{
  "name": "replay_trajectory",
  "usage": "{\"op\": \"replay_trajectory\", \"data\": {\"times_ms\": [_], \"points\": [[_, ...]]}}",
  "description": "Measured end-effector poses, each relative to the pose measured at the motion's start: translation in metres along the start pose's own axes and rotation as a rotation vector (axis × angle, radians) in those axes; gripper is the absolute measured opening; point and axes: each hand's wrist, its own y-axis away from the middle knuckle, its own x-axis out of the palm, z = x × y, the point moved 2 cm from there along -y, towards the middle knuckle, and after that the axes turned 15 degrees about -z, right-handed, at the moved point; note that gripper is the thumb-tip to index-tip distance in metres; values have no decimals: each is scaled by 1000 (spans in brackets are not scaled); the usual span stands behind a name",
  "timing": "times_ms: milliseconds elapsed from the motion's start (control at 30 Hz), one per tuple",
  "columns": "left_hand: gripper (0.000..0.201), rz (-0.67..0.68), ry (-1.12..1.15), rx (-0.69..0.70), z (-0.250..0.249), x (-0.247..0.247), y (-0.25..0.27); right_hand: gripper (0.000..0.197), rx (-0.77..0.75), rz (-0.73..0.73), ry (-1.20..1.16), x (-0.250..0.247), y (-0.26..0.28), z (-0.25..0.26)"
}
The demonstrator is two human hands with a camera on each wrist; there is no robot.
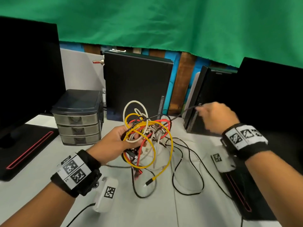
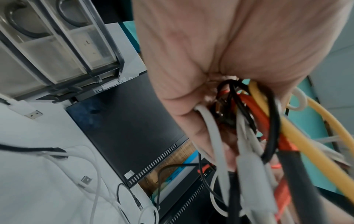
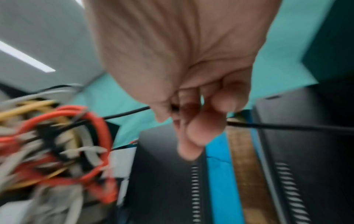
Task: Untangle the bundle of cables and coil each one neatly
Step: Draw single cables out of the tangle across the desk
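Head view: no legible writing, only square coded markers on both wristbands; left hand (image 1: 120, 139) clenched around cable bundle (image 1: 147, 136) held above desk (image 1: 188, 210), right hand (image 1: 216, 117) pinching black cable (image 1: 178, 115) drawn taut rightward from bundle.

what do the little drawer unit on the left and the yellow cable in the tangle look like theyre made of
Drawer unit: looks like plastic, with a dark, slightly glossy top that catches light and smoky see-through drawer fronts.

Yellow cable: seems a smooth rubbery or vinyl jacket, since it bends in springy loops with an even matte sheen; its end carries a small dark plug. What lies inside cannot be told.
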Motion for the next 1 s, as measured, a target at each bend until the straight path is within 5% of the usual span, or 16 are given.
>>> {"op": "replay_trajectory", "data": {"times_ms": [67, 100, 267, 367, 433, 600, 700, 767, 867, 1000], "points": [[19, -14, 1, 2, 0, -1, 0, 33, 226, -46, 102, 0, -13, -21], [21, -19, -8, 4, 0, 0, 0, 32, 222, -35, 158, 3, -12, -22], [24, -21, -29, 7, 6, 2, -3, 29, -310, 160, -207, 0, 29, 46], [47, -10, 28, 3, 9, -1, -2, 31, -438, 77, -103, 0, 34, 56], [60, -17, 87, -11, 11, -6, -4, 38, -360, 33, 16, 7, 25, 39], [58, -17, 137, -11, 10, -4, -8, 28, 182, 22, 117, 19, -1, -19], [44, -3, 94, -16, 10, 3, -7, 33, 20, 94, 28, 25, 14, 4], [35, -9, 75, -21, 10, 5, -7, 26, -176, 134, -238, 17, 29, 24], [58, 7, 103, -66, 15, 2, -6, 23, -333, 58, -318, 10, 36, 35], [73, 41, 144, -86, 16, -2, -4, 32, -283, 5, -332, 12, 28, 23]]}}
